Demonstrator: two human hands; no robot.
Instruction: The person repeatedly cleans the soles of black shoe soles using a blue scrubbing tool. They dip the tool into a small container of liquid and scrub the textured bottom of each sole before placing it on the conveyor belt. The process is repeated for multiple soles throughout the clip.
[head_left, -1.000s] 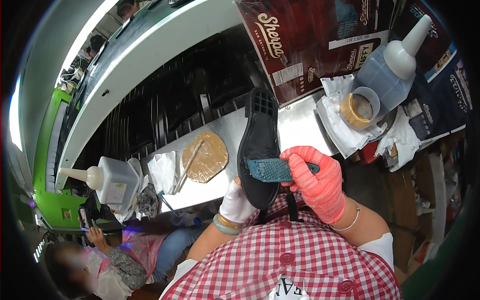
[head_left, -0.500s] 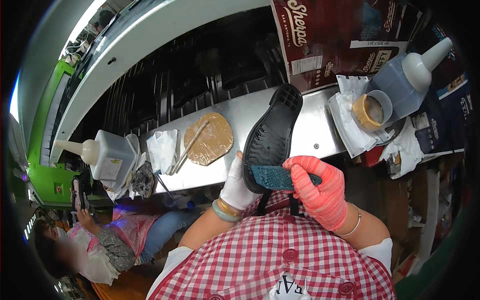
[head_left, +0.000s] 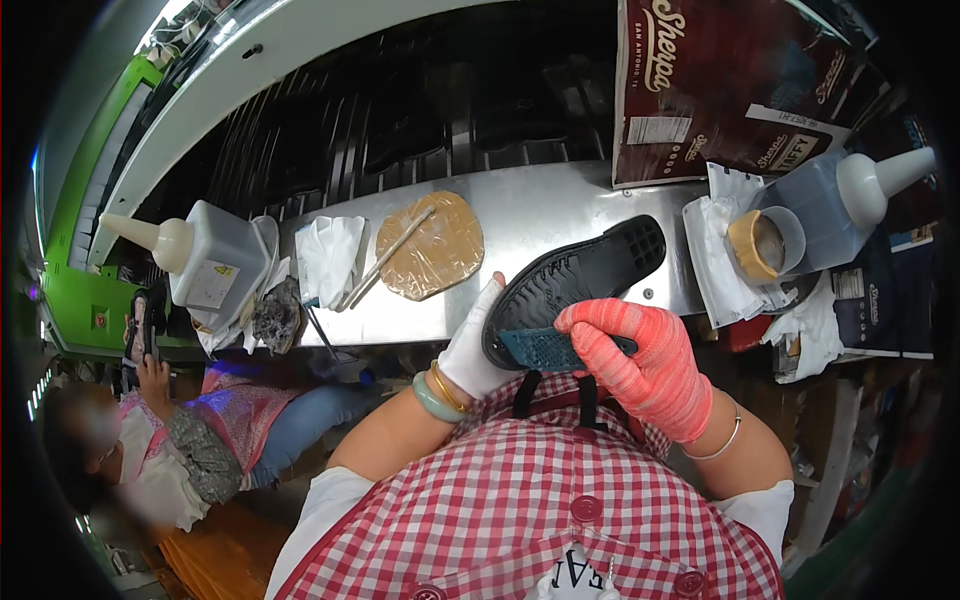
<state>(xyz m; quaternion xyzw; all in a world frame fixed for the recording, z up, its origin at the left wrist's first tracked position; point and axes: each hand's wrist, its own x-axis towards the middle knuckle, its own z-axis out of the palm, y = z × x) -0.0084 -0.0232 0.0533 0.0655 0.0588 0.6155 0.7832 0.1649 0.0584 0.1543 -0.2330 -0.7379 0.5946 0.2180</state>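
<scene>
A black shoe sole (head_left: 570, 275) is held tilted over the bench's front edge, its ridged tread turned up and its heel block pointing to the far right. My left hand (head_left: 472, 350), in a white glove with a bare fingertip, grips its near left edge. My right hand (head_left: 645, 365), in a pink knitted glove, is closed around the dark handle of a teal brush (head_left: 535, 348). The brush lies against the near end of the sole, close to my left hand. My left fingers under the sole are hidden.
On the metal bench (head_left: 550, 200) lie a brown wrapped disc (head_left: 440, 255) with thin sticks and a white cloth (head_left: 325, 255). Spouted bottles stand left (head_left: 215, 265) and right (head_left: 820, 220), the right beside a cup (head_left: 760, 245). A maroon carton (head_left: 730, 90) stands behind; a co-worker (head_left: 190, 430) sits left.
The sole has turned clockwise, its heel end swinging right and nearer. The brush has stayed at the sole's near end, in my right hand. The whole view has shifted a little.
</scene>
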